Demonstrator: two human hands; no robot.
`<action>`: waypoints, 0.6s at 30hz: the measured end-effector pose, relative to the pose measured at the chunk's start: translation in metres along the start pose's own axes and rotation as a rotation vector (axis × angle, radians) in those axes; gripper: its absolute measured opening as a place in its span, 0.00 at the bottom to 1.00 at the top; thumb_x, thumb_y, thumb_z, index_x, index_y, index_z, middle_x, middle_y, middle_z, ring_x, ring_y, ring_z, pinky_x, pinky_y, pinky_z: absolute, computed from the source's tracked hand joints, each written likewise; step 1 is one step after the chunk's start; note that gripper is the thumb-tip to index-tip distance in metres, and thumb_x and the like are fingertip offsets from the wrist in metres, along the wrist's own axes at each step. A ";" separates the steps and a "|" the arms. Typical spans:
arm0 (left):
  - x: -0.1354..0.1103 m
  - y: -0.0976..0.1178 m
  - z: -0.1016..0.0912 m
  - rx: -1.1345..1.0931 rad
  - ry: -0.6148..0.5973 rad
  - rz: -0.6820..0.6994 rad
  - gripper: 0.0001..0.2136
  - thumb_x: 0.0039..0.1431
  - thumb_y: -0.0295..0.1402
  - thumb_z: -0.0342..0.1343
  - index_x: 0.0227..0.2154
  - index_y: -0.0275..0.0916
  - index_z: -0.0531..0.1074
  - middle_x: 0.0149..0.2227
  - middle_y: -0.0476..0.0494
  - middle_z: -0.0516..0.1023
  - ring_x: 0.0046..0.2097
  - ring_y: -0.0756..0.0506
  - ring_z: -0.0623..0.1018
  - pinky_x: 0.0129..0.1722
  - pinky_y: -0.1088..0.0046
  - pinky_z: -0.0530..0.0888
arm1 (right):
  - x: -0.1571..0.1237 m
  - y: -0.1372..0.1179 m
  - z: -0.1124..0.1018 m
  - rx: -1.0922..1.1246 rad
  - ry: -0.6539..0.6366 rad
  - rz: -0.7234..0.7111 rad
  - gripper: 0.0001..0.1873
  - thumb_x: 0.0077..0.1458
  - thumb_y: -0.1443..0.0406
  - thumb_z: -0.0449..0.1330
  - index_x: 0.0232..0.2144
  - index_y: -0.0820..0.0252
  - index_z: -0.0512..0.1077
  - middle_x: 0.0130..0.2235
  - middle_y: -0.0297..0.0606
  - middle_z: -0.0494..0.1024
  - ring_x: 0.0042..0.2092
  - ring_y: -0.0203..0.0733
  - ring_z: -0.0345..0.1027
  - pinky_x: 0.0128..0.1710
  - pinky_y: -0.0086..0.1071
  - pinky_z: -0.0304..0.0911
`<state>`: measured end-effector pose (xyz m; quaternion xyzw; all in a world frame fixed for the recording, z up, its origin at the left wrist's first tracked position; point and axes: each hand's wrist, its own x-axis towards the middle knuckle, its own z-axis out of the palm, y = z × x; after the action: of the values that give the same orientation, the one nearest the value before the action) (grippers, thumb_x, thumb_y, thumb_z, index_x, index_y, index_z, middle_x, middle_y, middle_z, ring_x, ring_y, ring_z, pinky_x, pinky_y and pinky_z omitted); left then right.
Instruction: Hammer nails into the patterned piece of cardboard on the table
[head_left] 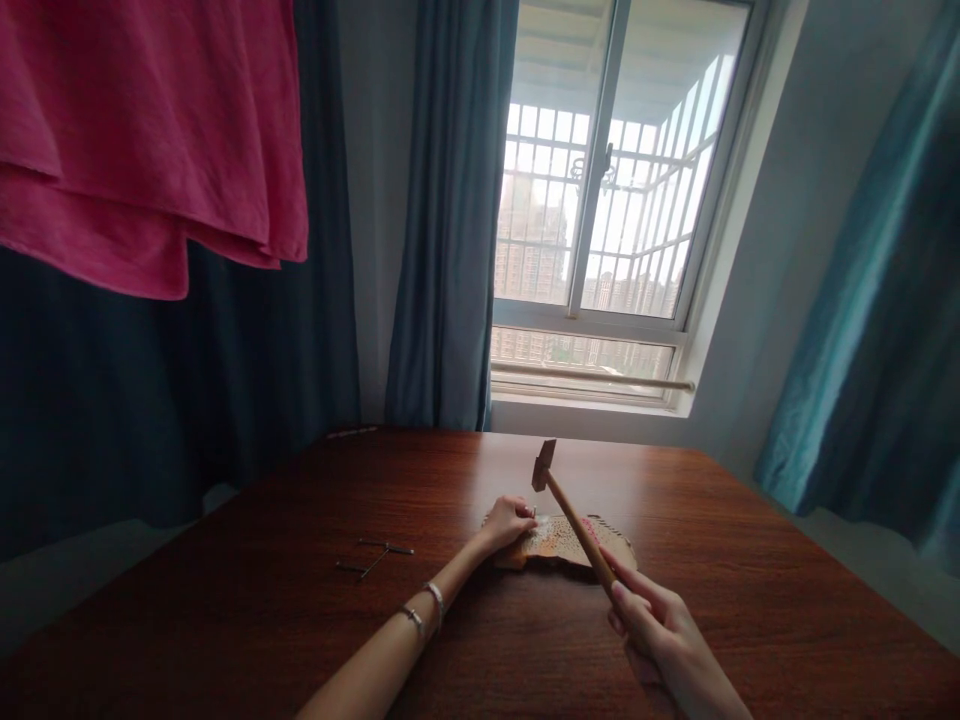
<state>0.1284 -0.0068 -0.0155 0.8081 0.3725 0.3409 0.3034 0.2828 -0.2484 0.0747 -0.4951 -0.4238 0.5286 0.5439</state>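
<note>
While the right hand (660,625), low right of centre, grips a small wooden-handled hammer (566,510) with its head raised, the left hand (506,522) pinches a nail, too small to make out clearly, upright on the wooden block (562,545) mid-table. Three loose nails (375,557) lie left on the table (300,620), apparently not yet driven.

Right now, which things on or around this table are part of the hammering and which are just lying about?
In use:
- hammer, raised in the right hand
- wooden piece, steadied by the left hand, fingers pinched at its top edge; whatever they pinch is too small to tell

Lying about:
- loose nails on the table
- pink cloth hanging above
- curtains
</note>
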 end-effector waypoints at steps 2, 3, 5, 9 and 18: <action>-0.001 0.002 0.000 0.010 0.007 -0.023 0.09 0.44 0.35 0.56 0.18 0.34 0.71 0.23 0.49 0.72 0.28 0.51 0.69 0.27 0.78 0.60 | 0.001 0.000 0.000 0.004 0.016 -0.007 0.34 0.49 0.54 0.57 0.56 0.60 0.58 0.20 0.26 0.60 0.14 0.20 0.40 0.11 0.19 0.35; -0.001 0.003 0.000 0.008 0.003 -0.031 0.09 0.44 0.35 0.56 0.19 0.34 0.72 0.24 0.49 0.72 0.28 0.51 0.69 0.27 0.78 0.60 | 0.001 0.001 0.000 -0.001 0.021 0.004 0.34 0.48 0.53 0.58 0.55 0.61 0.58 0.19 0.25 0.60 0.14 0.20 0.39 0.11 0.19 0.34; -0.001 0.005 0.000 -0.005 -0.005 -0.024 0.08 0.44 0.35 0.56 0.19 0.34 0.72 0.24 0.49 0.72 0.28 0.51 0.69 0.27 0.78 0.60 | 0.003 0.004 0.000 -0.013 0.017 0.034 0.36 0.47 0.52 0.58 0.56 0.62 0.57 0.19 0.26 0.61 0.13 0.20 0.39 0.10 0.19 0.33; -0.002 0.006 -0.002 -0.006 0.001 -0.018 0.09 0.44 0.36 0.56 0.18 0.34 0.71 0.23 0.49 0.71 0.28 0.51 0.69 0.27 0.78 0.60 | 0.003 0.005 -0.002 0.004 0.010 0.032 0.36 0.48 0.53 0.57 0.57 0.60 0.55 0.20 0.26 0.61 0.13 0.20 0.38 0.09 0.19 0.33; 0.001 -0.003 0.002 -0.038 -0.010 -0.009 0.08 0.43 0.35 0.56 0.17 0.34 0.71 0.23 0.50 0.70 0.27 0.51 0.69 0.26 0.78 0.60 | 0.003 0.002 -0.001 -0.037 0.023 0.026 0.36 0.48 0.52 0.57 0.57 0.59 0.56 0.20 0.27 0.62 0.13 0.20 0.41 0.09 0.18 0.37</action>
<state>0.1291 -0.0045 -0.0188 0.8023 0.3681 0.3424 0.3220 0.2838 -0.2461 0.0727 -0.5166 -0.4209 0.5218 0.5326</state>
